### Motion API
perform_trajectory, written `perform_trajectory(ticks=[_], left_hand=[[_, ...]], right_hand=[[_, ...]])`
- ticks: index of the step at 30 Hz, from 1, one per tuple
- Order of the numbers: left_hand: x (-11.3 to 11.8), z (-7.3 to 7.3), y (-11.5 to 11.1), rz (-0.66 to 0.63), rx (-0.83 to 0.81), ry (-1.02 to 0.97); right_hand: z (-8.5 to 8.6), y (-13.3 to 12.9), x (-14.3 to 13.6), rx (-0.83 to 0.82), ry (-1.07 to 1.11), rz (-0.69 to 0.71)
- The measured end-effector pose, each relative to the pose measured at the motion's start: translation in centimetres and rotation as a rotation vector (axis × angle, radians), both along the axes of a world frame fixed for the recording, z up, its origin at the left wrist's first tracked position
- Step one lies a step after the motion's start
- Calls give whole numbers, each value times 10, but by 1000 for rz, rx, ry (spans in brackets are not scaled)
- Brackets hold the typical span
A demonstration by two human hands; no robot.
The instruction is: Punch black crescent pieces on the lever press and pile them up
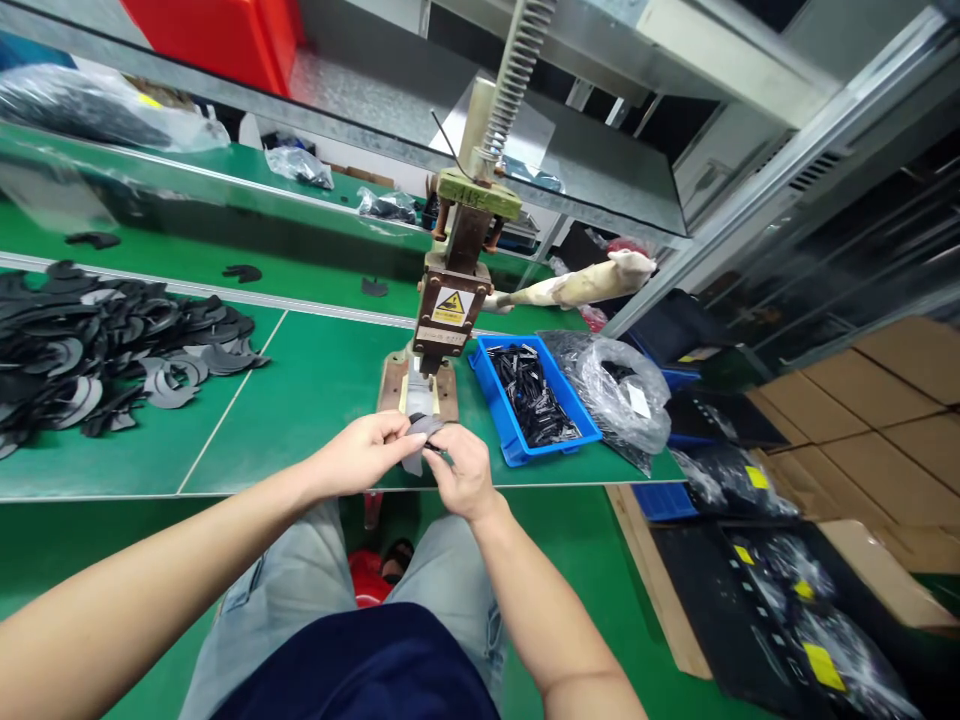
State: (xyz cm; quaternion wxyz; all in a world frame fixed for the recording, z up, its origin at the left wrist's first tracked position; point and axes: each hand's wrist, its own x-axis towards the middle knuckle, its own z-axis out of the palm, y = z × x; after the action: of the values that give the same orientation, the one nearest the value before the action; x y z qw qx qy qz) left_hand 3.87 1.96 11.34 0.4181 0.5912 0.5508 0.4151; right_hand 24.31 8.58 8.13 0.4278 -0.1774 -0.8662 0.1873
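- Nearest the camera, a navy-blue cloth top [360, 670] lay below the grip, the body seated close, apparently for short reach.
- Left of the grip, a heap of curved, flat, grey-and-black pieces [45, 350] spread over the green tabletop [315, 400], seemingly within the left arm's reach.
- The left hand [360, 452] pinched a curved, thin, grey piece [425, 425] between thumb and fingers, probably steadying it.
- Just beyond the grip stood a dark metal hand press [448, 300], the piece held before its base.
- The right hand [466, 472] pinched the piece's right side; whether it also gripped something smaller, I cannot tell.
- Right of the grip, a blue rectangular plastic tray [491, 405] contained small black parts [532, 395], likely keeping them together.
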Motion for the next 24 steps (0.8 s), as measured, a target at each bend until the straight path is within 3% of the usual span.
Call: perform_trajectory(ticks=[4, 8, 11, 13, 17, 19, 24], left_hand=[[0, -3, 4, -121, -116, -236], [5, -3, 1, -37, -141, -318], [8, -7, -3, -63, -222, -436], [9, -12, -4, -99, -253, -452], [7, -26, -4, -48, -149, -298], [2, -38, -5, -40, -101, -192], [-17, -84, -14, 32, 28, 152]], right_hand=[[4, -3, 6, 29, 76, 76], [7, -5, 12, -8, 121, 79], [14, -4, 18, -120, 63, 99], [20, -4, 20, -280, -2, 98], [28, -1, 23, -681, -69, 46], [31, 7, 24, -780, -102, 10], [51, 64, 31, -641, -378, -223]])
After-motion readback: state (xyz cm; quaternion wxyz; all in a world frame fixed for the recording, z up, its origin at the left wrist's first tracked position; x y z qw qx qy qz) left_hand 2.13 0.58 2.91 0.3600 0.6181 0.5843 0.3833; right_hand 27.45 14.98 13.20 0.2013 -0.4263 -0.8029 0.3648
